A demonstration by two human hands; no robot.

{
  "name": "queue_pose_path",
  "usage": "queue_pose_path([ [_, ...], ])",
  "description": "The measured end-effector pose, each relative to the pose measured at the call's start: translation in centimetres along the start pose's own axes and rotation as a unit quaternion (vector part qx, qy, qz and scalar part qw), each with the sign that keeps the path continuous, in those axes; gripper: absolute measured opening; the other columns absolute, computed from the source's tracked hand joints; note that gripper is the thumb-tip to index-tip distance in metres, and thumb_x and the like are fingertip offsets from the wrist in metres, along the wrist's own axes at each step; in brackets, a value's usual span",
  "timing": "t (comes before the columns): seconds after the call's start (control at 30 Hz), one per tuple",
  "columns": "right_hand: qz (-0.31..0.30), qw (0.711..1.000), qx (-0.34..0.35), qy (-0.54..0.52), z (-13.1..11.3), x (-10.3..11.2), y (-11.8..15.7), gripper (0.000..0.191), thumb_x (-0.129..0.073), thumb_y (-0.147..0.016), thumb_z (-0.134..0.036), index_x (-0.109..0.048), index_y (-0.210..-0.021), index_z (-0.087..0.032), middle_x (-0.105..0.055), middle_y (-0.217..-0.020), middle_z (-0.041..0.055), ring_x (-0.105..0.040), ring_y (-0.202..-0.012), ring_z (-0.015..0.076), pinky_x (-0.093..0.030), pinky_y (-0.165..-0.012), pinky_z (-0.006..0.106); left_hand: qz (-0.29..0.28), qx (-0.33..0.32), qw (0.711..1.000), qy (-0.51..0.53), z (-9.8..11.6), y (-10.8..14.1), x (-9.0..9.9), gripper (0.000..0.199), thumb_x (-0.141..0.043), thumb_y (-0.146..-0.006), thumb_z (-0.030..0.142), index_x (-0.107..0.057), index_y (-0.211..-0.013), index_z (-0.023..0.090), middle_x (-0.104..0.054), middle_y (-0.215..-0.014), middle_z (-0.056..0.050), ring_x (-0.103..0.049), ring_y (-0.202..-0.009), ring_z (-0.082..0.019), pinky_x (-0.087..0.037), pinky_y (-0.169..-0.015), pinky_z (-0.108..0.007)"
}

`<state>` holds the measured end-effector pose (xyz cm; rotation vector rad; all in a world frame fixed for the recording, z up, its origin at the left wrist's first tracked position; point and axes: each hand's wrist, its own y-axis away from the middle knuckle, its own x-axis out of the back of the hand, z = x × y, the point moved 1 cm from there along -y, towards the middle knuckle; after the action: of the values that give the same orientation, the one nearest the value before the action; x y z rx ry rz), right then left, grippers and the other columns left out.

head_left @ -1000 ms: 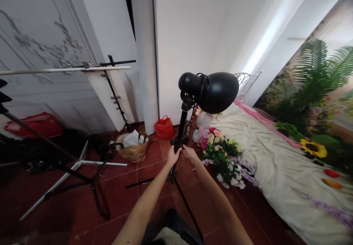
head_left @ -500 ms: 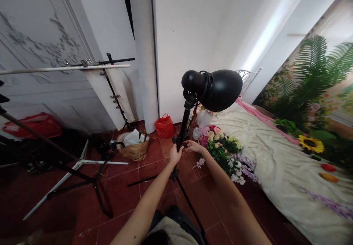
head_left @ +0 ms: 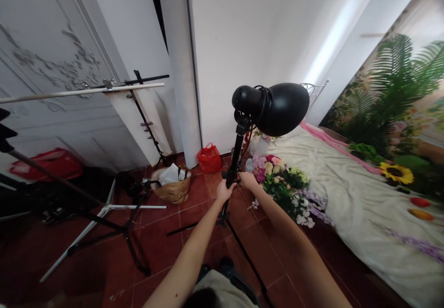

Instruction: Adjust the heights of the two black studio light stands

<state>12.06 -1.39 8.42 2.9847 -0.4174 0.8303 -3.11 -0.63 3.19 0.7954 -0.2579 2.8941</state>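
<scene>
A black lamp head (head_left: pixel 282 109) with a cord coiled round its neck sits tilted on top of a black light stand (head_left: pixel 236 153) in front of me. My left hand (head_left: pixel 225 191) is wrapped round the stand's pole just below a clamp collar. Close by on the right, my right hand (head_left: pixel 247 180) has its fingers closed at the collar's tightening knob (head_left: pixel 237 181), which they partly hide. The stand's thin legs (head_left: pixel 243 248) spread over the red tiles below my arms.
Artificial flowers (head_left: pixel 277 174) lie right of the stand, beside a cream-draped bed (head_left: pixel 340 178) with a sunflower (head_left: pixel 396 173). A red bag (head_left: pixel 210 159) and a brown basket (head_left: pixel 172 190) stand near the wall. Other stands, one with white legs (head_left: pixel 104 213), fill the left.
My right hand has turned at the knob, its fingers now more hidden behind the hand. The view has shifted slightly, with the lamp a little further right. My left hand keeps its grip.
</scene>
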Motion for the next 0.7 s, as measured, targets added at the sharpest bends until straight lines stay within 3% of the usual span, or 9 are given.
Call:
queue_pose_path([
  [0.07,-0.016,0.999,0.019,0.044,1.3,-0.2,2.1,0.023,-0.059,-0.087,-0.024,-0.063,-0.110,-0.019,-0.065,-0.113,0.0089,-0.061,-0.103,0.0211,-0.048,-0.092,0.036,-0.005,0.010,1.000,0.002,0.2,0.0,0.2,0.040,-0.065,-0.077,0.047,-0.060,-0.101,0.015,-0.069,-0.100,-0.014,-0.065,-0.094,-0.026,-0.049,-0.082,-0.036],
  [0.2,-0.014,0.983,0.089,0.159,4.7,-1.7,7.1,0.042,-0.041,-0.089,-0.015,-0.053,-0.128,-0.028,-0.053,-0.137,0.0038,-0.059,-0.113,0.0190,-0.048,-0.092,0.031,-0.003,0.013,0.999,0.036,0.3,0.0,0.2,0.040,-0.067,-0.076,0.046,-0.060,-0.102,0.016,-0.070,-0.101,-0.012,-0.066,-0.093,-0.024,-0.050,-0.081,-0.035],
  [0.3,-0.061,0.972,0.045,0.221,7.4,-2.8,10.0,0.036,-0.048,-0.082,-0.015,-0.066,-0.110,-0.026,-0.048,-0.142,0.0052,-0.062,-0.108,0.0228,-0.052,-0.085,0.033,0.003,0.014,0.999,0.044,0.1,-0.1,0.0,0.038,-0.067,-0.076,0.046,-0.061,-0.100,0.017,-0.070,-0.099,-0.011,-0.066,-0.091,-0.023,-0.050,-0.082,-0.035],
  [0.4,-0.067,0.973,-0.012,0.223,8.5,-2.9,10.8,0.026,-0.051,-0.078,-0.015,-0.071,-0.094,-0.021,-0.058,-0.131,0.0107,-0.061,-0.111,0.0260,-0.049,-0.090,0.037,0.007,0.022,0.999,0.044,-0.2,-0.1,-0.1,0.038,-0.068,-0.075,0.045,-0.061,-0.099,0.017,-0.070,-0.098,-0.011,-0.066,-0.090,-0.023,-0.050,-0.082,-0.035],
  [0.5,0.011,0.991,0.018,0.130,6.8,-2.4,9.7,0.033,-0.049,-0.080,-0.018,-0.064,-0.110,-0.019,-0.063,-0.121,0.0115,-0.057,-0.116,0.0230,-0.043,-0.100,0.037,0.008,0.013,0.999,0.048,-0.3,-0.2,-0.2,0.040,-0.067,-0.075,0.046,-0.061,-0.101,0.017,-0.070,-0.100,-0.012,-0.066,-0.090,-0.023,-0.050,-0.082,-0.035],
  [0.6,0.082,0.993,0.078,0.042,3.3,-2.3,7.8,0.049,-0.052,-0.081,-0.027,-0.050,-0.129,-0.018,-0.055,-0.132,0.0122,-0.050,-0.123,0.0225,-0.038,-0.106,0.039,0.012,0.003,0.998,0.056,-0.3,-0.1,-0.2,0.040,-0.065,-0.076,0.047,-0.061,-0.102,0.016,-0.070,-0.100,-0.012,-0.066,-0.089,-0.023,-0.051,-0.081,-0.035],
  [0.7,0.100,0.989,0.109,0.010,0.0,-3.1,6.1,0.050,-0.056,-0.080,-0.031,-0.051,-0.128,-0.017,-0.053,-0.134,0.0136,-0.046,-0.127,0.0246,-0.036,-0.107,0.041,0.003,-0.001,0.997,0.081,-0.2,0.1,-0.3,0.035,-0.064,-0.077,0.042,-0.060,-0.100,0.016,-0.070,-0.099,-0.011,-0.066,-0.089,-0.022,-0.051,-0.081,-0.035],
])
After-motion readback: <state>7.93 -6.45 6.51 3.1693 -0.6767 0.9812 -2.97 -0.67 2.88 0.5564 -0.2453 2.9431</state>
